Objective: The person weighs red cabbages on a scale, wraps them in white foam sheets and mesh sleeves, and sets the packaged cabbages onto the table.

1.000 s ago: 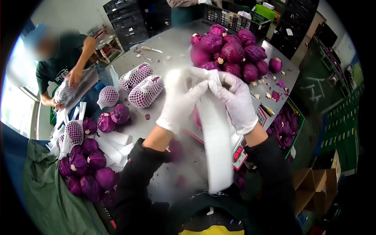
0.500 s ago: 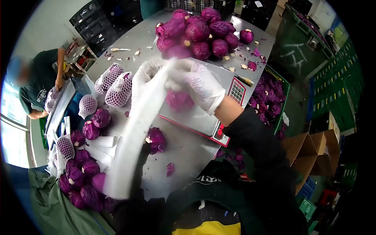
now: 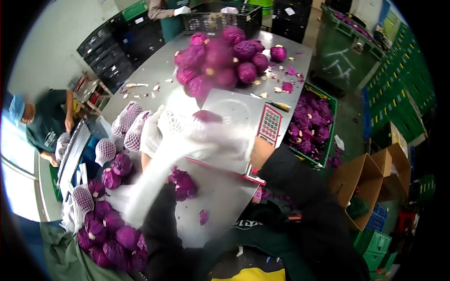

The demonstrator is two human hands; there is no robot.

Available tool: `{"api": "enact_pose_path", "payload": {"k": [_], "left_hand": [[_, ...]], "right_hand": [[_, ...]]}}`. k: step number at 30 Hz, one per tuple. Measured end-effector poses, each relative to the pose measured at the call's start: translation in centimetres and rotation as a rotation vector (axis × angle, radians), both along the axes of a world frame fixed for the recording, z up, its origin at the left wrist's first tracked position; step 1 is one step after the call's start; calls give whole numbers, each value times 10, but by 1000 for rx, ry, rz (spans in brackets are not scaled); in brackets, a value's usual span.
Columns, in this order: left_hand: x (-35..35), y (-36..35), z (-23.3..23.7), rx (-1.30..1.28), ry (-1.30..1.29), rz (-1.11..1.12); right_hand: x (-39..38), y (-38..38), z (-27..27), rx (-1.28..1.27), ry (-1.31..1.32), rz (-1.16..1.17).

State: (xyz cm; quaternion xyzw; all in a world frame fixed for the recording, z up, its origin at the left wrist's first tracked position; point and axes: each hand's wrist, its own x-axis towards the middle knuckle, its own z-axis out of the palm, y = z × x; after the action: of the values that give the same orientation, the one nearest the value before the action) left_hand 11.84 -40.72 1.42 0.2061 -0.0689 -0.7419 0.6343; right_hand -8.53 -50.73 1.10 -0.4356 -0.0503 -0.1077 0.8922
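Observation:
A long white foam net sleeve, smeared by motion, hangs down and leftward from between my hands. My left hand, in a white glove, grips its opened, meshed end. My right hand, also gloved, is blurred over the front of the scale, so its fingers do not show clearly. Beside the mesh, a red cabbage appears above the scale's steel plate, partly hidden by the blur. Another red cabbage sits on the table near my left forearm.
A pile of red cabbages covers the table's far end. Netted cabbages and bare ones lie at left. A knife rests beside the scale. Right of the table is a crate of trimmed leaves. A co-worker works at left.
The sleeve's upper end has spread open between my hands, which moved lower in view. My right hand has come down over the scale. Another person's gloved hand now shows at the far crate.

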Motion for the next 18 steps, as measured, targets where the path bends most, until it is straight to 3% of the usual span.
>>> {"api": "enact_pose_path", "payload": {"k": [1, 3, 4, 5, 6, 7, 8, 10, 11, 13, 14, 15, 16, 18], "left_hand": [[6, -2, -25, -131, 290, -83], [-10, 10, -39, -436, -85, 46], [-37, 21, -37, -387, -193, 110], [-64, 32, -35, -330, -302, 168], [-81, 38, -34, -97, 151, 79], [-80, 45, -54, 8, -139, 191], [-79, 51, -55, 11, -108, 240], [-79, 62, -58, 11, -45, 337], [-87, 72, -43, -32, -987, 435], [-104, 65, -30, -63, -382, 425], [-98, 71, -75, -8, -752, 544], [-95, 72, -120, 111, -835, 670], [-94, 67, -135, 212, -921, 739], [-90, 56, -153, 377, -1101, 824]], "right_hand": [[-1, -5, -2, -112, -20, -94], [0, -29, 16, 87, -76, -215], [-3, -39, 34, 355, -94, -188], [-8, -46, 33, 438, -199, -12], [-13, -52, 32, 518, -302, 166], [-23, -42, 33, 492, -232, 162], [-34, -40, 27, 421, -163, 90], [-56, -40, -1, 37, -49, -208], [-60, -36, -11, -158, 98, -311], [-58, -23, -34, -503, 311, -591], [-53, -19, -49, -646, 382, -774], [-45, -33, -80, -940, 245, -893], [-40, -35, -79, -1015, 388, -934], [-19, -48, -86, -1238, 424, -982]]}}
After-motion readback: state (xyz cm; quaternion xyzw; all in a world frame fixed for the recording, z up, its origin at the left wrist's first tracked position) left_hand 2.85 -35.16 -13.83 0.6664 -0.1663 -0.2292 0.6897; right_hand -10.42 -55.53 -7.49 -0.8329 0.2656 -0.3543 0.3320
